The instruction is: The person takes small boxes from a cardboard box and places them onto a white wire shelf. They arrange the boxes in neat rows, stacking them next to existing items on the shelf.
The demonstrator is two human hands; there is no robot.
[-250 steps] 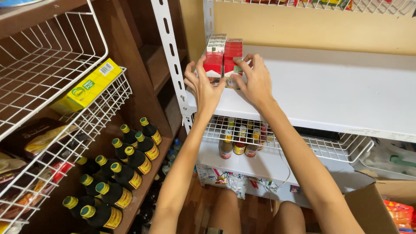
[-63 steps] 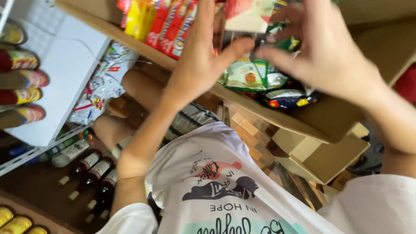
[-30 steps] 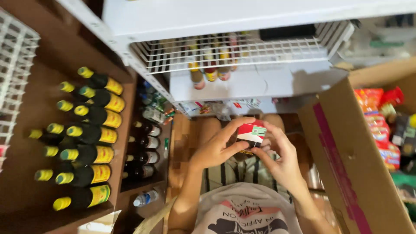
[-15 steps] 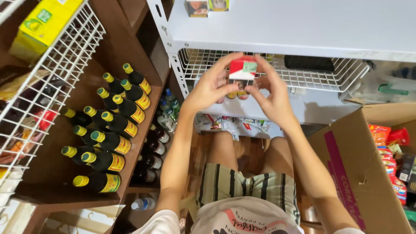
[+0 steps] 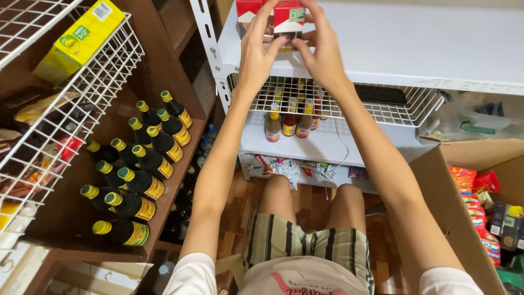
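single head-worn view. we look down and forward from close range, over both outstretched arms, onto the white shelf (image 5: pixel 415 49), the dark bottles (image 5: pixel 136 175) left, cardboard box (image 5: pixel 464 218) right.

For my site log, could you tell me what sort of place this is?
Probably a small shop's stockroom: rows of dark bottles on a wooden shelf, a cardboard box of snack packets, and a white shelf.

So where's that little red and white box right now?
The red and white box is top centre, held by both hands on the white shelf, beside another red box.
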